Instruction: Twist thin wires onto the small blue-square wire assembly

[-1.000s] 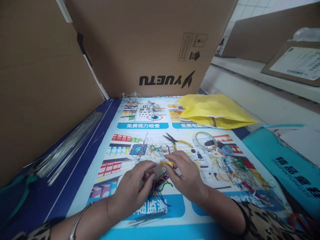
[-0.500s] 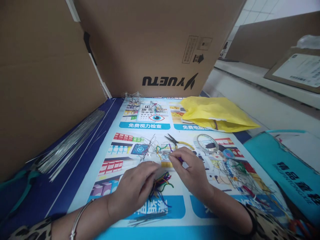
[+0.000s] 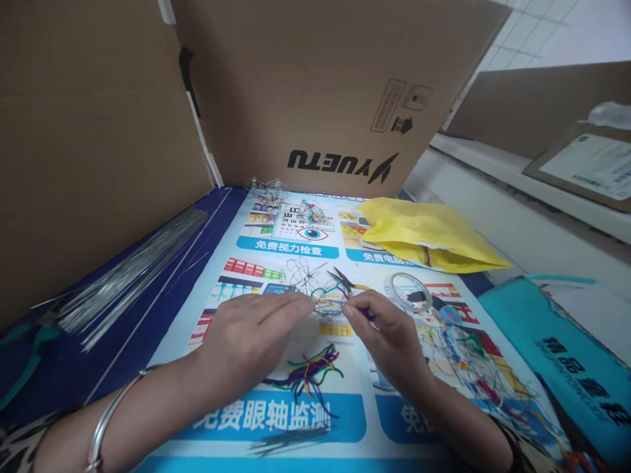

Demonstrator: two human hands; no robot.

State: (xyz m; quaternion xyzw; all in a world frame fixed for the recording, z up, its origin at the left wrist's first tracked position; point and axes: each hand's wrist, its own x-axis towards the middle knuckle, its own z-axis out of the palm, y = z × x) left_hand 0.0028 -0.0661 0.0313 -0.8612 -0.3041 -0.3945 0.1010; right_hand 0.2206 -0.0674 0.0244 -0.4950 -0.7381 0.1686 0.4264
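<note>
Between both hands is a tangle of thin bent silver wire (image 3: 328, 307) with green, yellow and purple cord on it. My left hand (image 3: 256, 328) reaches in from the left, its thumb and fingertips pinched at the tangle's left edge. On the right side, my right hand (image 3: 389, 335) pinches the wire piece, and a bit of purple cord (image 3: 367, 314) shows at its fingers. Pliers with dark jaws (image 3: 344, 278) lie just behind the right fingertips. Nearer me is a bunch of coloured cords (image 3: 315, 371). More looped wire (image 3: 300, 274) sits behind the left fingertips.
Long straight silver wires (image 3: 133, 276) lie at the left. A clear tape roll (image 3: 411, 292) and a coloured wire tangle (image 3: 468, 358) are at the right. Behind stand a yellow bag (image 3: 424, 230) and a cardboard box wall (image 3: 320, 85). Short dark wires (image 3: 290, 440) lie in front.
My left hand has moved forward to the wire tangle, uncovering more of the coloured cord bunch. My right hand stays at the tangle's right side. The camera view has tilted slightly.
</note>
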